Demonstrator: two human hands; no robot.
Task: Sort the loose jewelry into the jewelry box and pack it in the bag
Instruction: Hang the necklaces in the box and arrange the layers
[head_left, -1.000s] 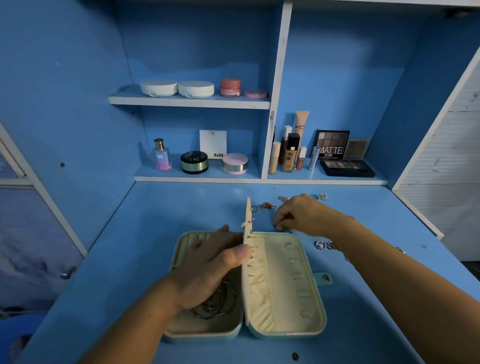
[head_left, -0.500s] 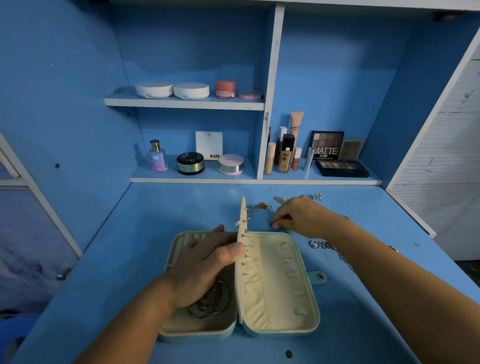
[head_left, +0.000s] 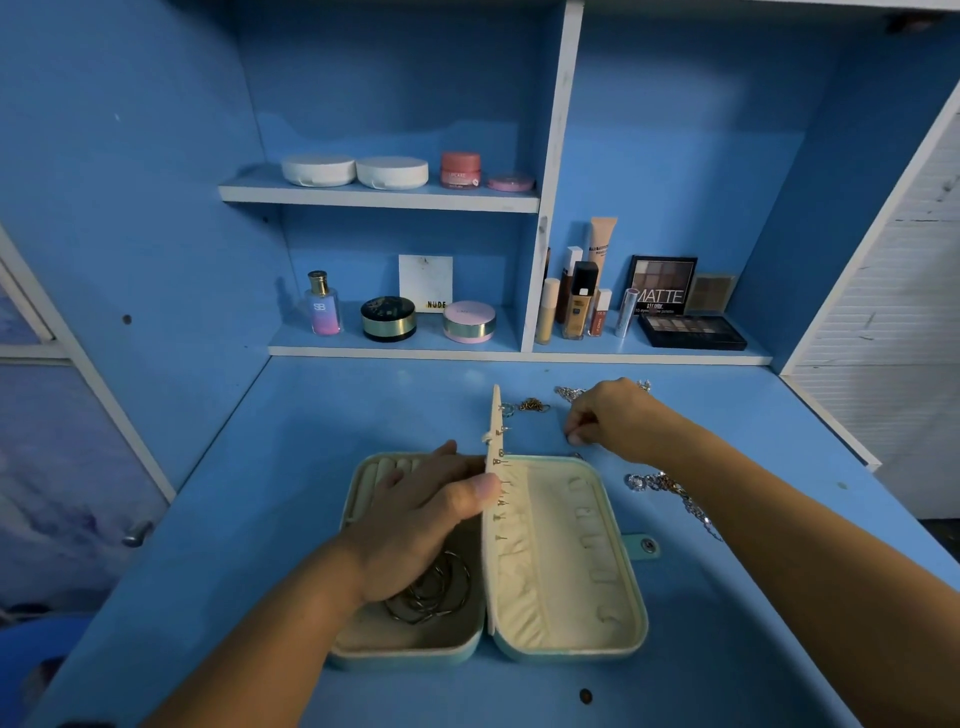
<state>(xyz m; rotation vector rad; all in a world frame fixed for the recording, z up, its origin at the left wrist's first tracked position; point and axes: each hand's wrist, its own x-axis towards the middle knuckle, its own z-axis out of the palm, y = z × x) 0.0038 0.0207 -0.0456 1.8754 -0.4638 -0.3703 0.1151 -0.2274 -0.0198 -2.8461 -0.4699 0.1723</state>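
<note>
A mint jewelry box (head_left: 618, 631) lies open on the blue desk, its cream lining showing. My left hand (head_left: 421, 519) holds the cream earring panel (head_left: 493, 499) upright in the middle, thumb on its right face, where several studs are pinned. Dark bangles (head_left: 431, 592) lie in the left half under my wrist. My right hand (head_left: 618, 415) is beyond the box, fingertips pinched on a tiny piece I cannot make out. Loose jewelry lies on the desk: a gold chain (head_left: 532, 405), a silver chain (head_left: 569, 392) and a silver necklace (head_left: 670, 493) right of the box.
Shelves at the back carry compacts (head_left: 356, 171), a perfume bottle (head_left: 323, 306), foundation bottles (head_left: 576, 301) and eyeshadow palettes (head_left: 691, 330). A white louvred door (head_left: 893, 322) stands at the right. No bag is in view.
My right hand has drawn slightly right and away from the panel's top, its fingertips now pinched together above the desk. My left hand keeps the panel upright.
</note>
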